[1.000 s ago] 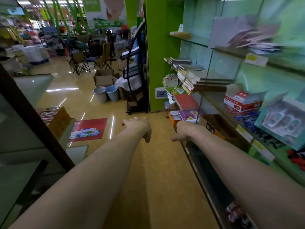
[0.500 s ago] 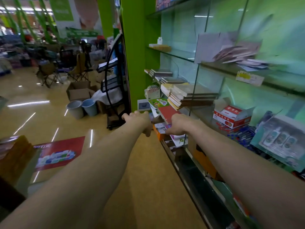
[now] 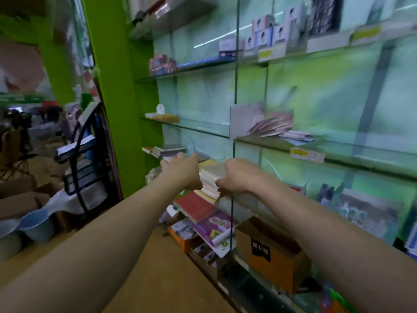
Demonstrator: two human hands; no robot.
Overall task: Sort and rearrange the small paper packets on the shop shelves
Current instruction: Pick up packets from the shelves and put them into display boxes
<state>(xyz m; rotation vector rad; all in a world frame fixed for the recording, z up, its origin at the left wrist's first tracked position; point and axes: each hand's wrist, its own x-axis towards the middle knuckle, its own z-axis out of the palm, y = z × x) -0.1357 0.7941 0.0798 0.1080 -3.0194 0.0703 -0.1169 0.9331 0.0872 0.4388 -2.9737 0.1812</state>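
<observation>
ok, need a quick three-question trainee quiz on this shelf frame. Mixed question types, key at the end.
1. True or false: the fanned pink paper packets lie lower than the stack of pale notebooks.
2. What lies between the left hand and the right hand?
A) the brown cardboard box
B) the stack of pale notebooks
C) the fanned pink paper packets
3. Fill in: the brown cardboard box sits ___ the stack of pale notebooks.

Key
1. False: the packets lie higher up.
2. B
3. below
</observation>
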